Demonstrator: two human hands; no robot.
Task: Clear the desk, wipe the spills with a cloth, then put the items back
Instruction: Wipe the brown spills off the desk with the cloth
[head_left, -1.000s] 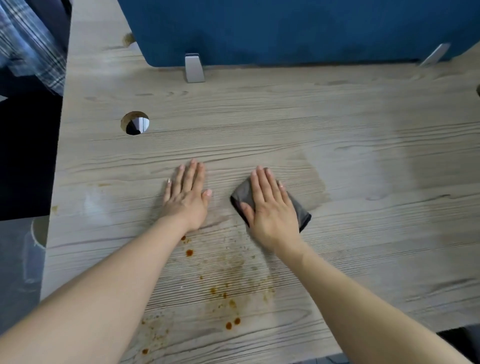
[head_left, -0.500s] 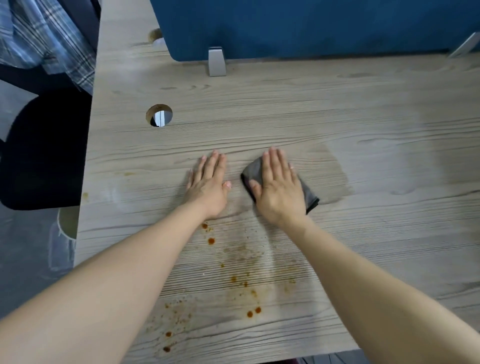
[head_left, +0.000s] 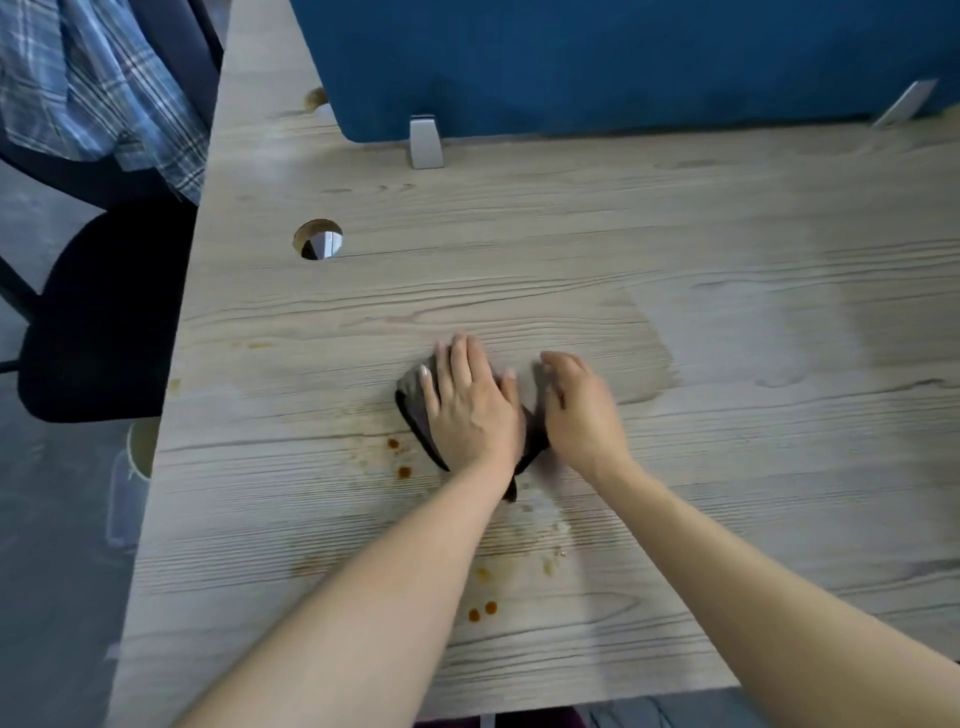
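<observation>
A dark grey cloth (head_left: 414, 410) lies on the light wooden desk (head_left: 727, 249), near the middle. My left hand (head_left: 470, 408) presses flat on top of it with straight fingers. My right hand (head_left: 582, 410) rests just to the right, blurred, with its fingers relaxed at the cloth's right edge. Orange-brown spill drops (head_left: 399, 458) dot the desk left of the cloth, and more drops (head_left: 483, 611) lie nearer the front edge between my forearms. A darker damp patch (head_left: 649, 364) shows to the right of my hands.
A blue divider panel (head_left: 623, 62) stands on metal brackets (head_left: 426, 143) along the desk's far edge. A round cable hole (head_left: 318, 239) is at the left. A black chair (head_left: 98, 312) with a plaid shirt (head_left: 93, 88) stands left of the desk.
The cloth was under my right hand; now my left hand lies on it and my right hand has slid off to its right. The view shifted left and down.
</observation>
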